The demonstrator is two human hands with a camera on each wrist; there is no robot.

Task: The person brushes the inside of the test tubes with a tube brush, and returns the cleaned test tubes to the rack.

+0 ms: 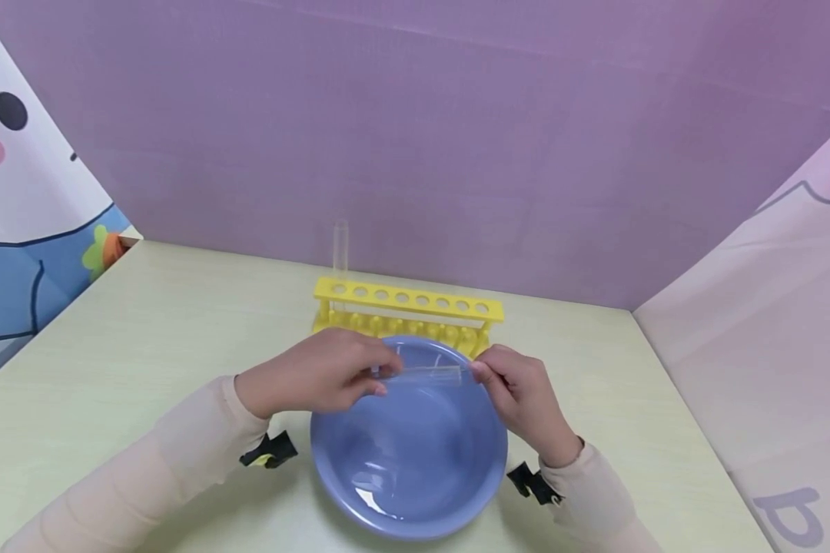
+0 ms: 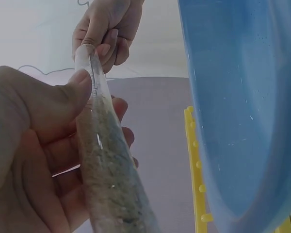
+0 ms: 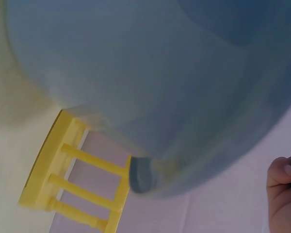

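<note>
My left hand (image 1: 325, 370) grips a clear test tube (image 1: 443, 375) that lies nearly level above the blue basin (image 1: 415, 442). Inside the tube, the left wrist view shows bristles and a twisted wire of a test tube brush (image 2: 109, 179). My right hand (image 1: 522, 392) is at the tube's mouth, thumb and fingers pinching the brush's wire end. In the left wrist view that right hand (image 2: 109, 31) appears beyond the tube. Only part of a hand (image 3: 286, 194) shows at the right wrist view's edge.
Behind the basin stands a yellow test tube rack (image 1: 408, 298). One clear tube (image 1: 341, 250) is upright in its leftmost hole. A purple panel (image 1: 415, 153) closes off the table's back, and printed panels (image 1: 768, 346) stand at the sides.
</note>
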